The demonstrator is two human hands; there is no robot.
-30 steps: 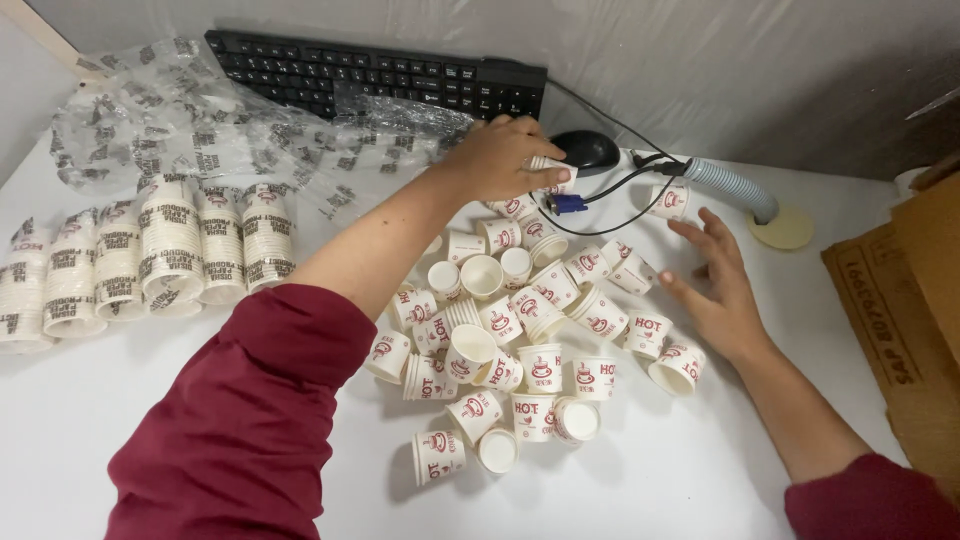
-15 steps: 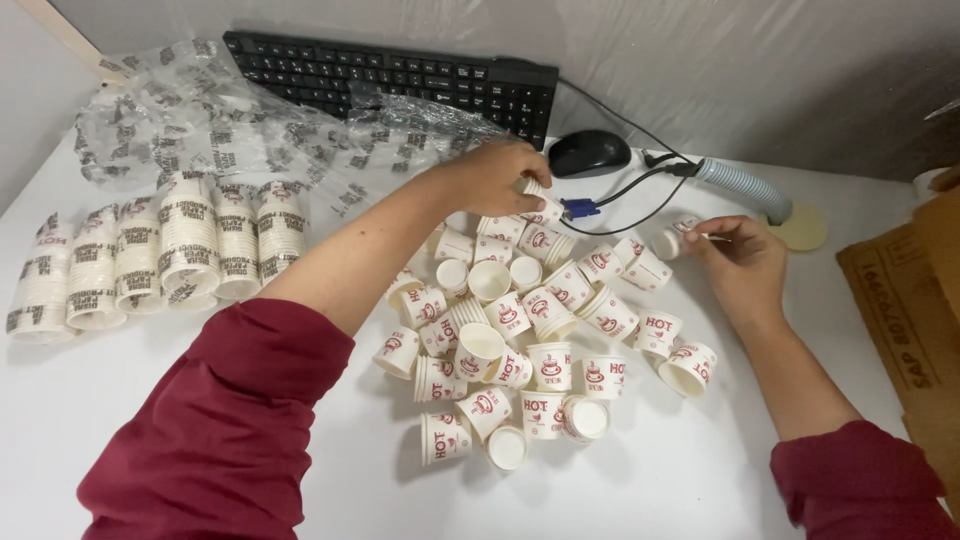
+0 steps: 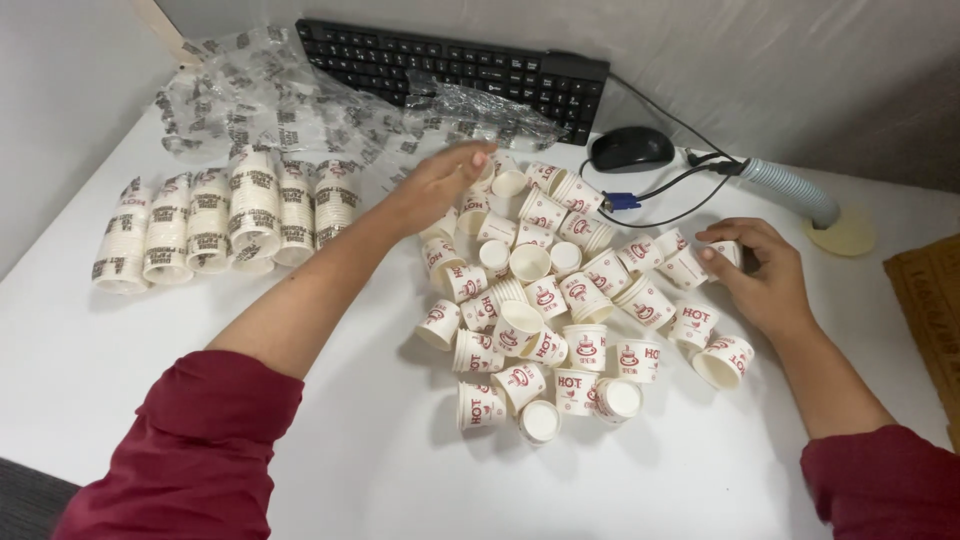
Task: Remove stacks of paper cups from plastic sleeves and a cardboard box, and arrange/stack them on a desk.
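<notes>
Several small white paper cups with red print lie scattered in a pile [image 3: 560, 310] on the white table [image 3: 330, 440]. My left hand [image 3: 440, 180] hovers flat over the pile's far left edge, fingers extended, holding nothing. At the pile's right edge, my right hand [image 3: 760, 275] curls around one paper cup [image 3: 722, 252]. Both arms wear dark red sleeves.
Wrapped stacks of cups [image 3: 215, 220] lie in a row at the left. Crumpled clear plastic wrap [image 3: 300, 110] lies behind them. A black keyboard [image 3: 450, 70], a black mouse [image 3: 630, 148], cables and a grey hose [image 3: 790, 185] sit at the back. A cardboard box [image 3: 930, 310] stands at the right.
My left hand has pulled back leftward from the cups near the mouse. My right hand has closed on a cup at the pile's right edge.
</notes>
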